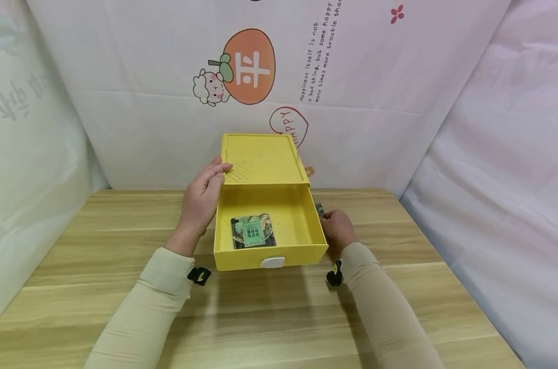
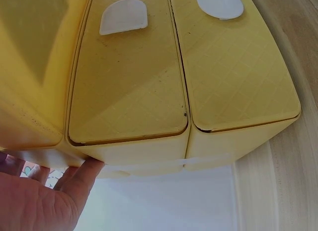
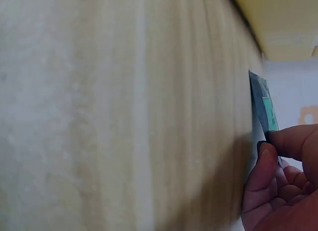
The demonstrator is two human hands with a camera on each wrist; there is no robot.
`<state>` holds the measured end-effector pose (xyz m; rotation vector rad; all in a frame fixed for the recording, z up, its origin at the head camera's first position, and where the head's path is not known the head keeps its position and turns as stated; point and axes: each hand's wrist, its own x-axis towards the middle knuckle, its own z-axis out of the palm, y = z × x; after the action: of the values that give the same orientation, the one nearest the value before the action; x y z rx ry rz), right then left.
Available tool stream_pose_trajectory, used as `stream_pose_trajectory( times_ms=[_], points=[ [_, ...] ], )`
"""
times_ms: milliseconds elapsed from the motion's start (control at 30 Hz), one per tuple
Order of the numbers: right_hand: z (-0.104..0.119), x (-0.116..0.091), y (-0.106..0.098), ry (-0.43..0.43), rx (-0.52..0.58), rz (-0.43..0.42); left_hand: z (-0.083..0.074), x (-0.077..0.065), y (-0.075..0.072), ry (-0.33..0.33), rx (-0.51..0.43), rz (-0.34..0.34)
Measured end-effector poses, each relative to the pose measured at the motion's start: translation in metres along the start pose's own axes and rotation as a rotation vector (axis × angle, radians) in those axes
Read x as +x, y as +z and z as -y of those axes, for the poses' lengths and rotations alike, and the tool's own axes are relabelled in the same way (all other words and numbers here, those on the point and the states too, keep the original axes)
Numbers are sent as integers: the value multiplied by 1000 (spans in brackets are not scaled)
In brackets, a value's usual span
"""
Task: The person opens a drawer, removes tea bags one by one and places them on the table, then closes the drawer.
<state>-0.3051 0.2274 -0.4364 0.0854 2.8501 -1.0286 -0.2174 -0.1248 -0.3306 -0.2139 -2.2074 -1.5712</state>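
A yellow drawer cabinet (image 1: 265, 156) stands on the table, its top drawer (image 1: 297, 225) pulled out. Flat inside that drawer lies a dark tea sachet (image 1: 253, 231) with a green label. My left hand (image 1: 204, 197) rests against the cabinet's upper left side, fingers extended, one fingertip over the top edge. To the right of the drawer, my right hand (image 1: 338, 227) pinches another tea sachet (image 3: 263, 99) between thumb and fingers, low over the table. In the head view most of this second sachet is hidden behind the hand and drawer.
Below the pulled-out drawer, two closed drawers (image 2: 129, 82) with white tabs show in the left wrist view. The wood-grain table (image 1: 99, 287) ends at a printed white cloth (image 1: 168, 61) behind, with more white cloth at both sides.
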Motion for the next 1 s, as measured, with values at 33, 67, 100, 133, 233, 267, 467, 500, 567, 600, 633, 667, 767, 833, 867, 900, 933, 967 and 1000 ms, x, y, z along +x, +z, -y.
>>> stream_pose_trajectory(
  times_ms=[33,67,100,133,233,267,467,500,567,600,633,667,767,833,867,900,933,967,1000],
  points=[
    [-1,1,1,1,-14,-1,0,0,0,1,0,0],
    [-2,1,1,-3,-34,-9,0,0,0,1,0,0],
    [-3,2,2,-2,-44,-10,0,0,0,1,0,1],
    [-3,2,3,-2,-53,-13,0,0,0,1,1,0],
    [-1,1,3,-4,-87,-21,1,1,0,1,0,0],
    [0,1,3,-6,-98,-24,1,1,0,2,-1,0],
    [4,-4,3,4,-142,-28,1,1,0,6,-1,-3],
    [4,-5,4,9,-146,-27,1,1,0,6,-1,-3],
    [5,-5,5,14,-157,-32,1,1,0,4,0,-3],
    [5,-5,5,15,-161,-32,1,1,0,3,-1,-2],
    [5,-5,6,12,-168,-36,1,1,0,3,-1,-2],
    [5,-5,6,15,-170,-39,1,1,0,2,-1,-3],
    [6,-5,7,20,-188,-56,1,1,0,2,-3,-3],
    [6,-4,7,13,-209,-81,1,1,0,3,-3,-3],
    [7,-3,7,18,-213,-82,1,1,0,5,-4,-4],
    [7,-3,7,20,-220,-86,1,1,0,5,-4,-4],
    [6,-2,8,21,-225,-87,1,1,0,6,-4,-4],
    [6,-1,8,21,-228,-90,1,1,0,7,-4,-4],
    [5,0,8,20,-228,-87,1,1,0,7,-4,-3]
  ],
)
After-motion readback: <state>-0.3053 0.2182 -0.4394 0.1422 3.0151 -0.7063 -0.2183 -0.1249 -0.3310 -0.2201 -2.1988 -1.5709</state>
